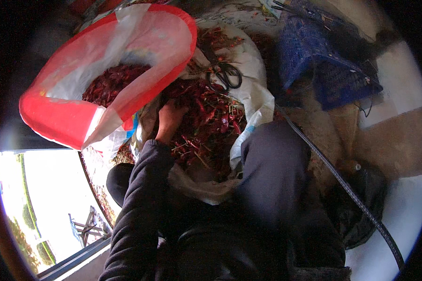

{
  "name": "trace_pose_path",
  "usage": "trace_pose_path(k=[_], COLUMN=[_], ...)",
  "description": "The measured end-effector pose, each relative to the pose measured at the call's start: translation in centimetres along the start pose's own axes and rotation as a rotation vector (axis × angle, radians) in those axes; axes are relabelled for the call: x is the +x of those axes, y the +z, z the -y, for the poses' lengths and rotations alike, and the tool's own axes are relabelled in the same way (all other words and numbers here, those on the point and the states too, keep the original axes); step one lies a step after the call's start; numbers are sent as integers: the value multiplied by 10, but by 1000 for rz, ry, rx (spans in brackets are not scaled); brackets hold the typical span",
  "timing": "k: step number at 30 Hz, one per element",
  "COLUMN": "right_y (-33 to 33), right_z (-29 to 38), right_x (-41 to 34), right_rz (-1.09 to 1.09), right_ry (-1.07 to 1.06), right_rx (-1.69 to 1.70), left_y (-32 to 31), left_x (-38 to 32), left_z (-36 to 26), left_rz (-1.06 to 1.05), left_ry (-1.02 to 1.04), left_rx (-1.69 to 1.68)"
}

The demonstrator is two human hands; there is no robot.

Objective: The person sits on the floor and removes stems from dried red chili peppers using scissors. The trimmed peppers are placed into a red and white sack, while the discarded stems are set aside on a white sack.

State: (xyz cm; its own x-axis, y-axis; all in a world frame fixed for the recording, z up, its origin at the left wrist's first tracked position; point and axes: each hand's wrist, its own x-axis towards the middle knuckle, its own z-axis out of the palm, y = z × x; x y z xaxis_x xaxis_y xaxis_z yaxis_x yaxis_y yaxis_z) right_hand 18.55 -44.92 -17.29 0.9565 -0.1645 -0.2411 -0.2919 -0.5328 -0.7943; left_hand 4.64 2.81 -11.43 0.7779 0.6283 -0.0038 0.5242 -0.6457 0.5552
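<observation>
My left hand (171,117) reaches into an open white woven sack (255,100) between my knees, touching the dried red chilli peppers (211,121) and stems inside. Its fingers are hidden in shadow among the pods, so their grip does not show. My right hand is out of view. Black-handled scissors (225,76) lie at the far edge of the chillies. Left of the sack stands a second, translucent bag with a red rim (70,123), its mouth wide apart, holding more dark red chillies (116,82).
A blue plastic crate (344,82) lies tilted at the upper right, near cardboard (394,147). A dark braided cord (341,179) runs along my right side. Beside it sits a black bag (365,200). Bright daylight enters an opening at the lower left.
</observation>
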Motion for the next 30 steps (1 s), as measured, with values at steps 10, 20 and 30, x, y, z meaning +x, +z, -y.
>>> trace_pose_path(k=[10, 20, 30], right_y=[-8, -52, -124], right_z=[-8, 23, 216], right_x=[3, -19, -160], right_rz=[-2, -58, -123], right_ry=[27, -138, -1120], right_rx=[-22, 10, -382], left_y=[-26, -80, -81], left_x=[-33, -81, -88], left_z=[-44, -98, -92], left_rz=[47, 248, 205], left_ry=[-72, -409, -388], left_rx=[-653, -1472, -1502])
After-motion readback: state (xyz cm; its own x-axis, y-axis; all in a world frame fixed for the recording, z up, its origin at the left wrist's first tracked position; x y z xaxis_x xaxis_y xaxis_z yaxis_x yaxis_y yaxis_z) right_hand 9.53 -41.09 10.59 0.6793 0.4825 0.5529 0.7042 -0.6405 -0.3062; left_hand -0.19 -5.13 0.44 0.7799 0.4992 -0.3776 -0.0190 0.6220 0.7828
